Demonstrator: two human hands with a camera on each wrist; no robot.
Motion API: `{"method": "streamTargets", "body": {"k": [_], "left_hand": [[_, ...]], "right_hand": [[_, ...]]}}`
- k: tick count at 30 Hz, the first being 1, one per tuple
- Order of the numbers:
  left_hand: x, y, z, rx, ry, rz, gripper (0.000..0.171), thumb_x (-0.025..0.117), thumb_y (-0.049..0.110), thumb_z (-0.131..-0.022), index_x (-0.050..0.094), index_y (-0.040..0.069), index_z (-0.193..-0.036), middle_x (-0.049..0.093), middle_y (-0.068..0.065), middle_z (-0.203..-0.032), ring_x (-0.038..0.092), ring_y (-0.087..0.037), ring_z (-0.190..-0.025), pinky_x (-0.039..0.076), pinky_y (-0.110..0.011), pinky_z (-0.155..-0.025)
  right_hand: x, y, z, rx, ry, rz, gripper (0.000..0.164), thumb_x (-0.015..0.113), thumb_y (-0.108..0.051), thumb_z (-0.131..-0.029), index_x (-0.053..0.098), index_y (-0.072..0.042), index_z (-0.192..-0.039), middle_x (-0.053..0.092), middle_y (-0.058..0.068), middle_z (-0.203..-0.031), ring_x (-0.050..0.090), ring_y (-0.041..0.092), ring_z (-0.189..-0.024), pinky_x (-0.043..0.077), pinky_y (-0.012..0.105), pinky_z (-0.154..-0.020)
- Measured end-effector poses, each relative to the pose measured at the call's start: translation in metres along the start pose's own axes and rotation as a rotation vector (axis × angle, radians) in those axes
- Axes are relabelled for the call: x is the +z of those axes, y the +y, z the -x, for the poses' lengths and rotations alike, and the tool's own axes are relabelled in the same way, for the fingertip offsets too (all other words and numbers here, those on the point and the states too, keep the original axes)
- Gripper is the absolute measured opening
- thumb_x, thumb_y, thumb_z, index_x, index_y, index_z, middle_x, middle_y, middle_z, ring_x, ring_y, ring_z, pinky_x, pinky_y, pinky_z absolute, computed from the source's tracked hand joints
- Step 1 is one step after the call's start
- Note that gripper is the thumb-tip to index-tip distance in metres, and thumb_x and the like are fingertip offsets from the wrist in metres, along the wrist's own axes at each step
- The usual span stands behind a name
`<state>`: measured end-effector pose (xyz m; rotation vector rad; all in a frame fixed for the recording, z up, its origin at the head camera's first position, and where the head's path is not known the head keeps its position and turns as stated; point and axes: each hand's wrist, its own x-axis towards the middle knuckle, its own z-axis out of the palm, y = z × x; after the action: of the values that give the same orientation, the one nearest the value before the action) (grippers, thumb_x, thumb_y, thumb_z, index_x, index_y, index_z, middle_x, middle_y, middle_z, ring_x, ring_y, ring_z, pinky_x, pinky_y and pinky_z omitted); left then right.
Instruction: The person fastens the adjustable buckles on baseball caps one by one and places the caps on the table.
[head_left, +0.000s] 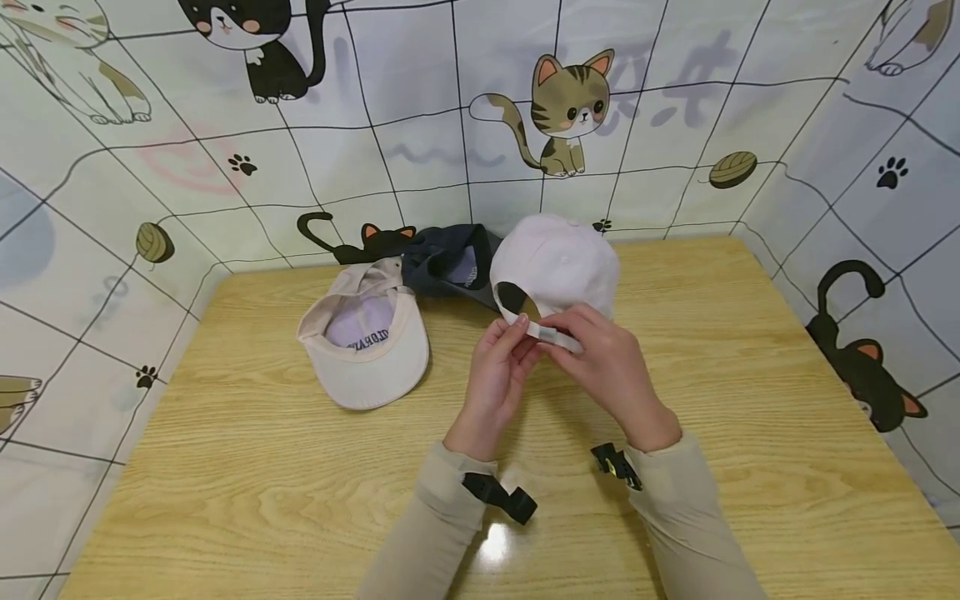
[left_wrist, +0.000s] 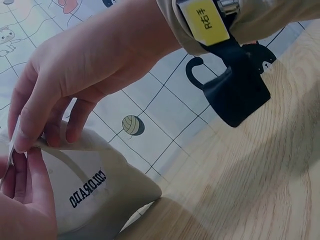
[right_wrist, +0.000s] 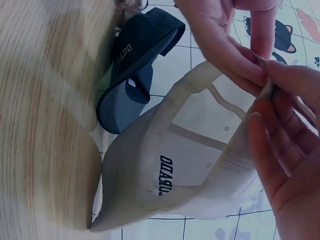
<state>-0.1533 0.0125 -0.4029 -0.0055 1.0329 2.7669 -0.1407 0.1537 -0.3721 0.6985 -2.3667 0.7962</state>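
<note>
A pale, whitish baseball cap (head_left: 558, 262) stands near the back of the table, its rear opening towards me. Both hands hold its back strap (head_left: 553, 336): the left hand (head_left: 495, 375) pinches the left part between thumb and fingers, and the right hand (head_left: 611, 367) pinches the right part. In the left wrist view, dark lettering "COLORADO" shows on the inside of the cap (left_wrist: 120, 195). From the right wrist, the cap's hollow and brim (right_wrist: 135, 150) are seen, with the fingertips of both hands close together at the strap. How the strap fastens is hidden by the fingers.
A cream cap (head_left: 378, 372) lies upside down on the left, its lavender lining and lettering showing. Behind it, a dark navy cap (head_left: 442, 262) touches the pale cap's left side. Cat-patterned cloth (head_left: 420, 150) walls the back and sides of the wooden table (head_left: 300, 500).
</note>
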Motion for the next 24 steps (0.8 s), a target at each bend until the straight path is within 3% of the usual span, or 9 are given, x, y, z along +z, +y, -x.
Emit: {"method": "streamTargets", "body": {"k": [16,21,24], "left_hand": [[-0.0011,0.0008,-0.0016,-0.015,-0.032,0.058,0.01,0.055,0.017,-0.089,0.052,0.01,-0.084,0.059,-0.005,-0.088,0.059,-0.013,-0.082,0.048,-0.025,-0.076],[-0.0053,0.0041,-0.0037,-0.072,-0.069,0.176,0.021,0.053,0.025,-0.09,0.053,0.009,-0.103,0.059,-0.006,-0.098,0.056,-0.016,-0.089,0.045,-0.028,-0.08],[-0.0076,0.0078,-0.0055,-0.103,-0.058,0.261,0.025,0.052,0.031,-0.09,0.054,0.01,-0.104,0.06,-0.004,-0.097,0.055,-0.015,-0.09,0.043,-0.027,-0.081]], "right_hand": [[0.0001,0.0019,0.0,0.017,0.021,-0.098,0.028,0.076,-0.013,-0.07,0.065,-0.014,-0.096,0.062,-0.008,-0.088,0.058,0.006,-0.08,0.044,0.024,-0.069],[-0.0015,0.0026,-0.0001,0.028,0.037,-0.13,0.028,0.077,-0.012,-0.069,0.066,-0.014,-0.094,0.064,-0.008,-0.089,0.058,0.007,-0.08,0.044,0.024,-0.069],[-0.0035,0.0029,0.0,0.033,0.049,-0.137,0.028,0.077,-0.011,-0.068,0.066,-0.014,-0.093,0.065,-0.007,-0.089,0.059,0.008,-0.08,0.044,0.023,-0.069]]}}
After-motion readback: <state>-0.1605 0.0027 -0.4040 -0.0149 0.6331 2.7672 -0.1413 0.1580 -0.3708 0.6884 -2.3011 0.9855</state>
